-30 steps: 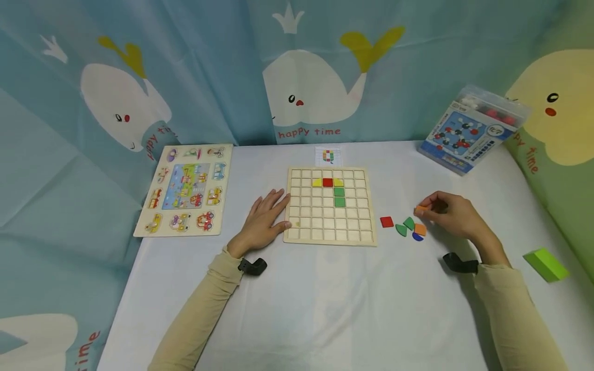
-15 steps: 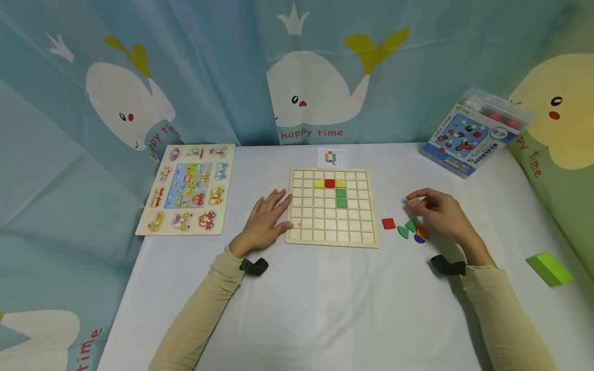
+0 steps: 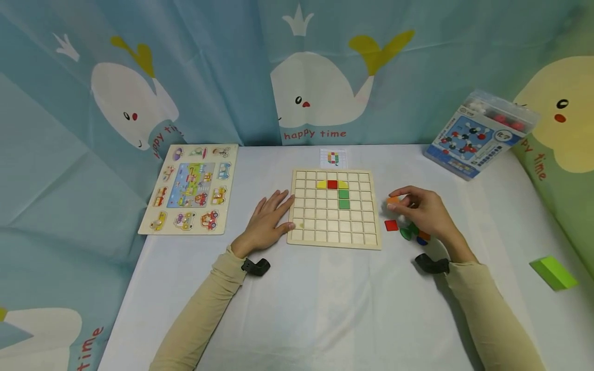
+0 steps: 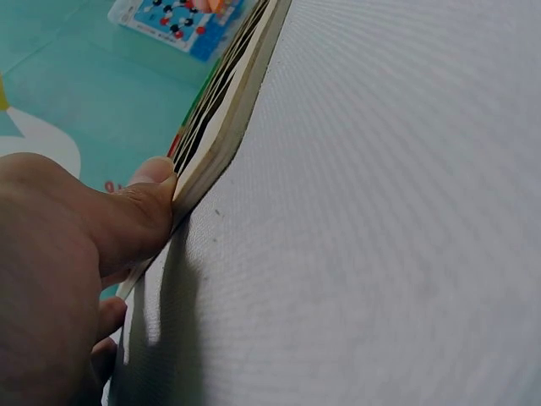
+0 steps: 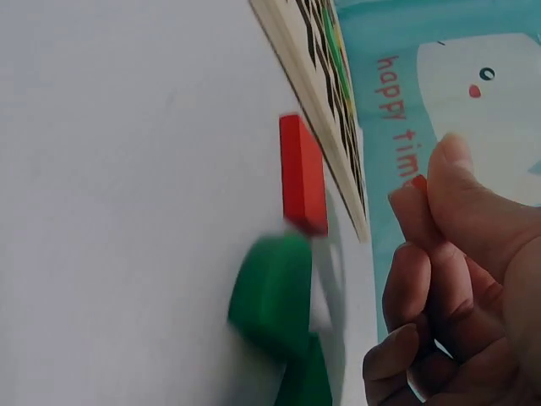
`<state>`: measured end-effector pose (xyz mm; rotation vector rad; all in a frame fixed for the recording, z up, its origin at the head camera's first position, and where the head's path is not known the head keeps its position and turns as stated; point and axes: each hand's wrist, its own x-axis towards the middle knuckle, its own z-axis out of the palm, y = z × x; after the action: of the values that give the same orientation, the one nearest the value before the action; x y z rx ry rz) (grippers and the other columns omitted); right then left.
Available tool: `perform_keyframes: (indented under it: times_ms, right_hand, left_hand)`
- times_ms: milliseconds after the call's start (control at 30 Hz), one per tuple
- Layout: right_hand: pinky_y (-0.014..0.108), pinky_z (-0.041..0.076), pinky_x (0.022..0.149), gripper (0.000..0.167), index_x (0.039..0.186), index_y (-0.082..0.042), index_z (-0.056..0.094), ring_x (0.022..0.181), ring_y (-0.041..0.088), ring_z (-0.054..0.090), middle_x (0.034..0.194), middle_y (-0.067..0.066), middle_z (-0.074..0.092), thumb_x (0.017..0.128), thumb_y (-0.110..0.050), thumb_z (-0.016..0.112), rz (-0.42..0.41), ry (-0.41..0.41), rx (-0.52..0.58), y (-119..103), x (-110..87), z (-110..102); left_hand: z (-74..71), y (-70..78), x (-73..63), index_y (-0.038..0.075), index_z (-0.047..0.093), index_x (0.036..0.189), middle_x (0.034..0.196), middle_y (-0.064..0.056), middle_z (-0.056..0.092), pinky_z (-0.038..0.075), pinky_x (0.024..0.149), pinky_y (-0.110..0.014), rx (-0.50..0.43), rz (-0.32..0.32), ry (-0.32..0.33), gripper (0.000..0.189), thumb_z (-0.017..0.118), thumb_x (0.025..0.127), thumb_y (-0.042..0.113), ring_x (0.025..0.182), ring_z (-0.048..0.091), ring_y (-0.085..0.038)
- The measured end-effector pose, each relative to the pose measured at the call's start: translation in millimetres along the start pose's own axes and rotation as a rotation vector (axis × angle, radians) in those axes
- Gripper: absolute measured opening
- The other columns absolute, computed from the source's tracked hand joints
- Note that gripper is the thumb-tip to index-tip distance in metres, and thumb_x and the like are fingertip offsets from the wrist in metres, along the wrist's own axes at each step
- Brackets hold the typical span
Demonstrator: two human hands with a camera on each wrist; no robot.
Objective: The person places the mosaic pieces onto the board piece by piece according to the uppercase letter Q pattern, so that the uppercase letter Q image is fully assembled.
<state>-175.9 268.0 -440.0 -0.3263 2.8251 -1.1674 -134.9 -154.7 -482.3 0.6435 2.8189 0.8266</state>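
Observation:
A wooden grid board [image 3: 312,227] lies mid-table, with a red square [image 3: 332,184] between two yellow pieces [image 3: 322,185] near its top and two green squares [image 3: 344,199] below on the right. My left hand [image 3: 265,226] rests at the board's left edge, fingers extended, thumb on the rim. Between thumb and index finger my right hand [image 3: 427,210] pinches an orange piece [image 3: 393,200], just right of the board. Below that hand lie a red square [image 3: 392,225], green pieces [image 3: 406,233], a blue piece [image 3: 422,240] and another orange piece [image 3: 424,235], partly hidden by the hand.
Behind the board lies a small pattern card [image 3: 333,158]. A picture puzzle board [image 3: 149,224] is at the left. At the back right stands a boxed molecule model set [image 3: 478,135], and a light green block [image 3: 554,273] lies near the right edge.
Holding the orange piece, my right hand has moved left from beyond the loose pieces toward the board. My left hand has stayed at the board's edge.

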Motion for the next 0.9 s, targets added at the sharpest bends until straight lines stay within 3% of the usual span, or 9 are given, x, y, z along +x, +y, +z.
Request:
perform_keyframes:
  times_ms: [433,633,900]
  right_hand:
    - [0.027,0.045,0.052,0.034,0.121,-0.008,0.074,0.064,0.02,0.059,0.087,0.016,0.074,0.095,-0.027,0.083,-0.014,-0.066,0.09,-19,12.8,18]
    - [0.028,0.051,0.054,0.036,0.132,-0.01,0.07,0.072,0.024,0.06,0.093,0.016,0.075,0.101,-0.029,0.076,-0.023,-0.096,0.101,-26,18.7,26]
    - [0.026,0.043,0.061,0.034,0.136,-0.008,0.069,0.081,0.025,0.06,0.104,0.018,0.078,0.104,-0.018,0.071,-0.084,-0.11,0.105,-34,29.2,37]
  left_hand:
    - [-2.0,2.6,-1.1,0.01,0.027,0.169,0.178,-0.014,0.019,0.003,0.133,-0.06,-0.001,0.014,0.0,0.075,0.061,0.108,0.036,0.167,0.009,-0.034]
    - [-1.4,2.5,-0.5,0.01,0.026,0.17,0.178,-0.013,0.018,0.002,0.133,-0.059,-0.006,0.008,-0.006,0.075,0.061,0.108,0.036,0.167,0.008,-0.033]
    - [-0.6,0.9,0.1,0.01,0.026,0.17,0.178,-0.013,0.018,0.002,0.133,-0.059,-0.001,0.015,0.005,0.075,0.06,0.108,0.035,0.167,0.008,-0.033]
